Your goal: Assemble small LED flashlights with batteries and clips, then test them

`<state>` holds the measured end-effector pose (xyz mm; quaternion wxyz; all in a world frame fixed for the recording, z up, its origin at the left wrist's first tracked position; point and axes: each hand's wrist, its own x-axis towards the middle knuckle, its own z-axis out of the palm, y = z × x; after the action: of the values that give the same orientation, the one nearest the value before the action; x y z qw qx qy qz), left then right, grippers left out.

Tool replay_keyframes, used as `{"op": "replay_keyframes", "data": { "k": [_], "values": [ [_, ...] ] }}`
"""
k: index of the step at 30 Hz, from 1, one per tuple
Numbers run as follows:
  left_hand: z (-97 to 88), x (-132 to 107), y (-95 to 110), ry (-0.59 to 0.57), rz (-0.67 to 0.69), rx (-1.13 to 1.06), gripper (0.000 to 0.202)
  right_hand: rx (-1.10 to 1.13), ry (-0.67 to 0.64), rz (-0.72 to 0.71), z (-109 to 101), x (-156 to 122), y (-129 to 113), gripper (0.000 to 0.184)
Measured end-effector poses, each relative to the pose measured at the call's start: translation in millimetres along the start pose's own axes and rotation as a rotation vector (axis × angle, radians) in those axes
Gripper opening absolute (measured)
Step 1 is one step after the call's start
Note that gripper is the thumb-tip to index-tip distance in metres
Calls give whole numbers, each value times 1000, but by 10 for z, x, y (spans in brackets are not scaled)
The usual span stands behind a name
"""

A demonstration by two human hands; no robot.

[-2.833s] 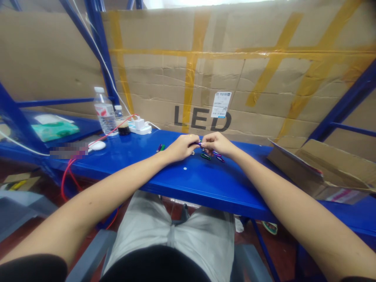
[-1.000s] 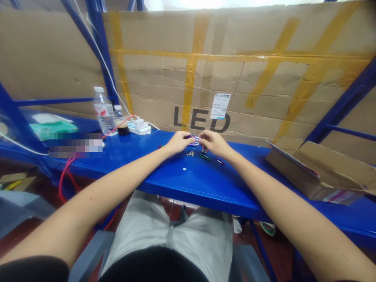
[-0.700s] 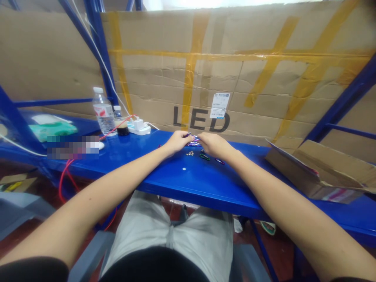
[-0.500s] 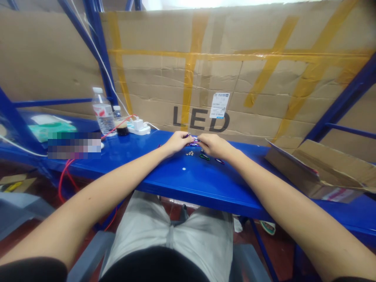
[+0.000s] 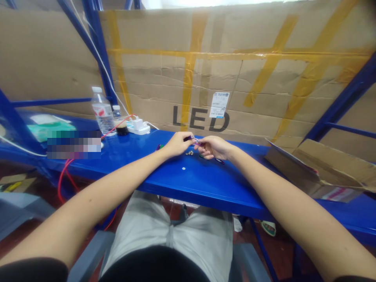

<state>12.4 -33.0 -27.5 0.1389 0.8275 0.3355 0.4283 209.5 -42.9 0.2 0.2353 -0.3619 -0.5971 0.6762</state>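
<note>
My left hand [image 5: 177, 144] and my right hand [image 5: 213, 147] meet over the far part of the blue table [image 5: 205, 184]. Both pinch one small purple clip with a metal ring [image 5: 195, 141] held between their fingertips, a little above the surface. Just below the hands lie a few small silver rings [image 5: 189, 152]. Another purple clip [image 5: 219, 160] lies by my right wrist, and a purple and green pair [image 5: 159, 147] lies left of my left hand. A tiny white dot [image 5: 183, 169] sits nearer to me.
A water bottle [image 5: 100, 111], a dark cup [image 5: 121, 126] and a white power strip [image 5: 138, 127] with a red cable [image 5: 63, 176] stand at the back left. An open cardboard box [image 5: 320, 169] lies at the right. A taped "LED" cardboard wall [image 5: 223, 74] closes the back.
My right hand has turned its palm upward and drawn slightly toward me, lifting the small clip off the table; my left hand stays pinched on it. The green clip is now hidden behind my right hand.
</note>
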Motion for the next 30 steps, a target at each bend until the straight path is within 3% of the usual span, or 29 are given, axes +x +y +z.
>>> {"op": "replay_keyframes", "data": {
  "k": [5, 16, 30],
  "values": [
    [-21, -12, 41, 5, 7, -2, 24, -42, 113, -65, 58, 18, 12, 16],
    [9, 7, -8, 2, 17, -34, 22, -56, 126, -117, 89, 60, 54, 19],
    [4, -27, 47, 51, 5, -16, 21, 7, -3, -79, 34, 15, 25, 11]
  ]
}}
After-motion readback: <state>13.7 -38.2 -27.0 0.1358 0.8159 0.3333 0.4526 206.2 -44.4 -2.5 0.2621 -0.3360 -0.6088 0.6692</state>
